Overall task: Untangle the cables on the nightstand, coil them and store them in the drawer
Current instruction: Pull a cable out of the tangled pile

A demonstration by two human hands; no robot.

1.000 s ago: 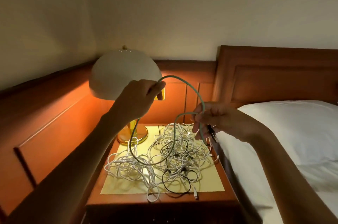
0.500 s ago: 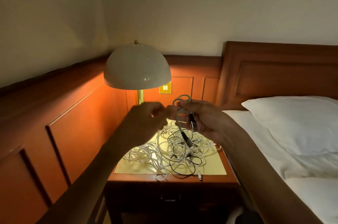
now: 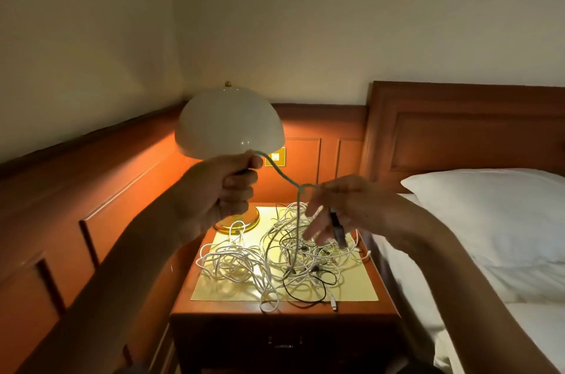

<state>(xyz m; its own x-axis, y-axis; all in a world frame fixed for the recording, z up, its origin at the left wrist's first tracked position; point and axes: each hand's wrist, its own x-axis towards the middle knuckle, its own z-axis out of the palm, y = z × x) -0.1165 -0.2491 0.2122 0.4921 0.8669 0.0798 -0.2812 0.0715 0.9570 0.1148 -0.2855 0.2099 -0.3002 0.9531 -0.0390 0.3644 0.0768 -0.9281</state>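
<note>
Cables, white and black, lie in a loose tangle on a yellow mat that covers the worktop. A domed lamp stands at 11 o'clock from the heap, and a white pillow lies off at 3 o'clock.

Both hands are raised above the tangle. The left hand, at 10 o'clock, is closed in a fist round a green cable. The cable runs across to the right hand at 2 o'clock, which pinches it at a small loop, with a dark plug hanging beside its fingers. From the loop the cable drops straight into the heap.

Holding it high and stretched probably shows where it is snagged, so it can be drawn free. Below the worktop the drawer is closed, and nothing looks coiled yet.
</note>
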